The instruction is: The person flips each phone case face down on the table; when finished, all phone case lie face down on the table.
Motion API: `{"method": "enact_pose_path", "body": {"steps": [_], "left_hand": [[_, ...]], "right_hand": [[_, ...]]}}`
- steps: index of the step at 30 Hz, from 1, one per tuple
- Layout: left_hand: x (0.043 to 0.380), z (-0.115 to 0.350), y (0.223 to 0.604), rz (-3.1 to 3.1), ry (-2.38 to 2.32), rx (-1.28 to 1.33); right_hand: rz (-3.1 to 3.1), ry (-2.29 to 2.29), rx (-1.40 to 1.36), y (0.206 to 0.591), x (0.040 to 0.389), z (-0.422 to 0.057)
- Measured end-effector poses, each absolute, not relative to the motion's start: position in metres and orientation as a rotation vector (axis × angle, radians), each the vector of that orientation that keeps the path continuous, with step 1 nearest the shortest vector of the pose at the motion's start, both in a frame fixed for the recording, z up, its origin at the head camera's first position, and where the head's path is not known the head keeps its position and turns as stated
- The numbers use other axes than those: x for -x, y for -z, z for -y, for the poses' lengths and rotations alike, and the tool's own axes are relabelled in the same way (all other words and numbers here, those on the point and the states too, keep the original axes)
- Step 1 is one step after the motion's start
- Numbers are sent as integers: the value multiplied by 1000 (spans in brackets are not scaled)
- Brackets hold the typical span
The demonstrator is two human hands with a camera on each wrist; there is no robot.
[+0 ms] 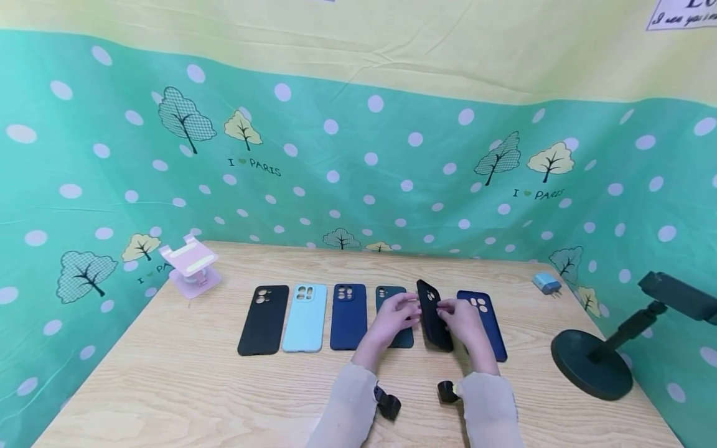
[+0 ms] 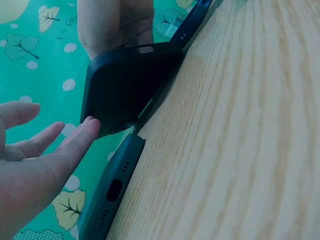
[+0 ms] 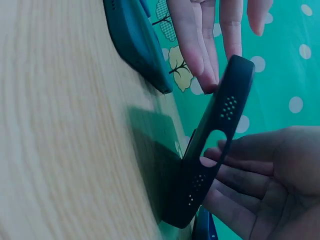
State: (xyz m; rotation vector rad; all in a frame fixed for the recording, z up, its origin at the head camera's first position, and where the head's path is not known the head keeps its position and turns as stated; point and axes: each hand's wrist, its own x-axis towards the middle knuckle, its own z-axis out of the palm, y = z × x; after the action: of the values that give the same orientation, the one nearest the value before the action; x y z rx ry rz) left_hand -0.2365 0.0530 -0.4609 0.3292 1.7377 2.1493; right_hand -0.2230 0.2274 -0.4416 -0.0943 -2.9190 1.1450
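Observation:
A black phone case stands tilted among the row of cases, its left edge raised and its lower edge close to the table. My right hand holds it from the right; in the right wrist view, fingers reach behind the case's bottom wall, so the tips are partly hidden. From the left, my left hand comes up to the raised edge, its fingertips at the case and the other fingers spread loosely. Below the left hand lies a dark green case, partly covered. A navy case lies beyond the right hand.
Left of the hands lie a navy case, a light blue case and a black case. A pink phone stand is at the back left. On the right are a blue charger plug and a black stand.

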Motion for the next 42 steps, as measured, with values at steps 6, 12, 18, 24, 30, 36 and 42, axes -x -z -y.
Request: {"method": "enact_pose_path", "body": {"steps": [6,12,18,24,30,36,42], "left_hand": [[238,-52,463,-1718,-2170,-350],[240,-52,464,-1723,-2176,-345],[240,-53,463,-1707,-2188,-326],[240,-52,463,-1698,-2203,-328],[240,-53,463,-1679,-2217,-344],[238,-54,461,-1676,-2195,-356],[235,-55,461,-1692,-2134,-348]], "right_hand": [[2896,-1318,122,443,224,-225],[2861,-1490,138,440,225,-221],[2861,-1551,170,439,226,-219],[2909,-1465,131,438,225,-216],[2930,-1434,131,436,224,-215],[2924,-1468,123,436,225,-217],[2893,-1522,142,435,226,-218]]}}
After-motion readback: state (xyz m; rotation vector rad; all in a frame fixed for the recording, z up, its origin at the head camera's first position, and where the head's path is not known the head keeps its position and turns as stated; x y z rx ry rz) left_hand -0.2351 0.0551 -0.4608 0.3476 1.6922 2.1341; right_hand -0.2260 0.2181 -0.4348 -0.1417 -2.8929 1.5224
